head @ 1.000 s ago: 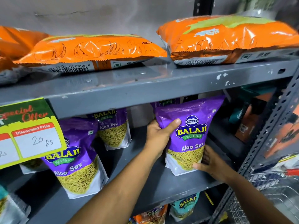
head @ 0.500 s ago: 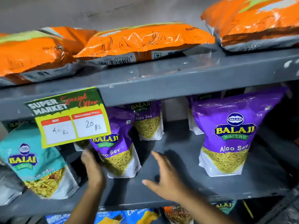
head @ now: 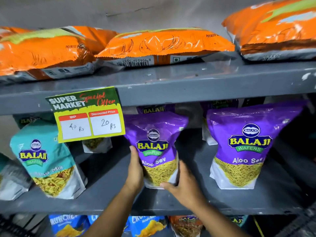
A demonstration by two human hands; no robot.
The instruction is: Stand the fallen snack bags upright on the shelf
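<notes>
A purple Aloo Sev bag [head: 156,142] stands upright in the middle of the grey shelf [head: 109,199]. My left hand [head: 136,170] grips its left side and my right hand [head: 183,187] cups its lower right corner. A second purple Aloo Sev bag [head: 248,146] stands upright to the right, free of both hands. At the left a teal Mix bag [head: 46,161] stands upright. More purple bags [head: 153,109] show behind, partly hidden. On the upper shelf [head: 171,82] several orange wafer bags [head: 164,45] lie flat.
A green and yellow price card [head: 87,115] hangs from the upper shelf's edge and covers part of the row behind. Blue and orange snack bags [head: 147,224] fill the shelf below. A grey wall stands behind the top shelf.
Both hands left the right purple bag, moved left, and now hold the middle purple bag, which has shifted right and forward. My view has swung left.
</notes>
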